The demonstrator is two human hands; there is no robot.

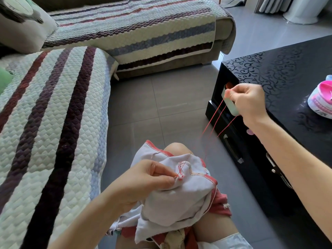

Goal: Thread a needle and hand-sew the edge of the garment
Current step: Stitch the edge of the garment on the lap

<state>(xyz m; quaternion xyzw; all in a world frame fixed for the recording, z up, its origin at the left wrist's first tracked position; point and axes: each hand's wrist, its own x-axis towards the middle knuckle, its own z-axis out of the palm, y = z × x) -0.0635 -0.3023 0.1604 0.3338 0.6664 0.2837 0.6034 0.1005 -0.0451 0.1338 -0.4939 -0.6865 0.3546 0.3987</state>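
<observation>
Stitch Pull-Through in Hand

Garment (pixel 179 194) lies on the lap, lower centre; left hand (pixel 143 182) pinches its stitched edge. Red thread (pixel 213 117) runs taut to right hand (pixel 249 101), mid-right, fingers pinched; needle not discernible. Next, judged: re-enter the edge beside the last stitch.

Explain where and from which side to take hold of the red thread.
Probably mid-span, where the red thread runs taut and free between the garment and the raised right hand; come from the left, since the black table crowds the right.
</observation>
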